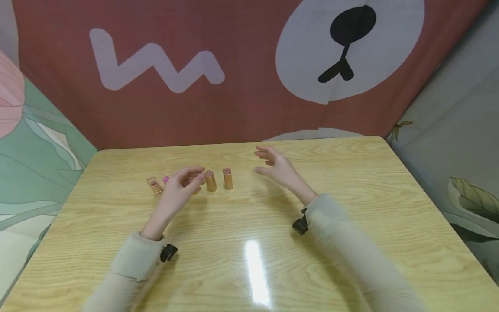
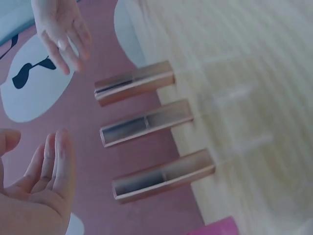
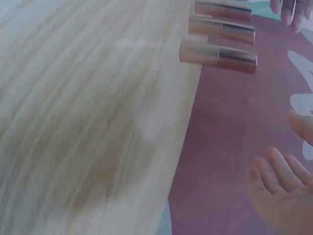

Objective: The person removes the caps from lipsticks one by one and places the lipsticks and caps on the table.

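Three rose-gold tubes stand upright in a row on the wooden table: the right one (image 1: 228, 179), the middle one (image 1: 211, 181) and a third (image 2: 164, 176), mostly hidden behind the left hand in the head view. My left hand (image 1: 180, 186) hovers by the third tube, fingers relaxed and apart from the thumb, holding nothing in the left wrist view. To the right of the row, my right hand (image 1: 280, 171) is held in the air, fingers loosely bent and empty. In the right wrist view the nearest tube (image 3: 217, 56) is beyond its fingertips.
Left of the left hand lie a small clear-capped tube (image 1: 154, 185) and a bright pink item (image 1: 166, 179), partly hidden by that hand. A red cloth (image 1: 249, 112) with a cartoon print rises behind the table's back edge. Light reflects off the tabletop (image 1: 218, 268) near the front.
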The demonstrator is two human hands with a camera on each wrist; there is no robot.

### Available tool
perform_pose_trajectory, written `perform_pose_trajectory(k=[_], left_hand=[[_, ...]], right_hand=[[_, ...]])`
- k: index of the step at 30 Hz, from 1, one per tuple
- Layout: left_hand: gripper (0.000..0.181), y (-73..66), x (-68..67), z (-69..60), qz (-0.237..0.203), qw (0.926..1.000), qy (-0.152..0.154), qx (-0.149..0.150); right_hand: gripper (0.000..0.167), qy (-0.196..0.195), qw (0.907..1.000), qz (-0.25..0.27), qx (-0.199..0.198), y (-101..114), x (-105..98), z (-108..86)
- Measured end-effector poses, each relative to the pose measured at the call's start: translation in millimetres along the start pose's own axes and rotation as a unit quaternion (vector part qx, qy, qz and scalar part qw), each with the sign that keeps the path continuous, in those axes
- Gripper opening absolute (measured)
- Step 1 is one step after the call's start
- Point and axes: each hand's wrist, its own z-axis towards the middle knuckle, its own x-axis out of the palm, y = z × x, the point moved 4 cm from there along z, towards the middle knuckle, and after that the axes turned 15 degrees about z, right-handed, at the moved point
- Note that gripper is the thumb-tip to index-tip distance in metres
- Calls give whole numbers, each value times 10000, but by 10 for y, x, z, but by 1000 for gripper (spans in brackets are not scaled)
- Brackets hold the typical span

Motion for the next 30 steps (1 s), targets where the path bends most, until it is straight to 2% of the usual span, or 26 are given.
perform_pose_trajectory(k=[4, 12, 17, 22, 25, 30], left_hand=[[38, 29, 109, 7, -423, 9981, 425, -131], [39, 94, 308, 11, -450, 9939, 998, -104], [37, 146, 409, 19, -416, 9925, 1143, -86], [38, 191, 484, 35, -622, 9896, 1280, -195], [39, 205, 517, 42, -729, 9878, 1347, -291], [40, 200, 541, 60, -665, 9875, 1380, -381]], right_hand=[[60, 64, 9999, 117, -80, -5, 124, 31], [52, 134, 9997, 163, -123, -56, 319, 103], [48, 201, 9995, 175, -139, -105, 423, 147], [47, 267, 9994, 186, -71, -144, 520, 179], [47, 295, 9994, 188, 9, -165, 574, 185], [46, 248, 9991, 290, 191, -198, 643, 204]])
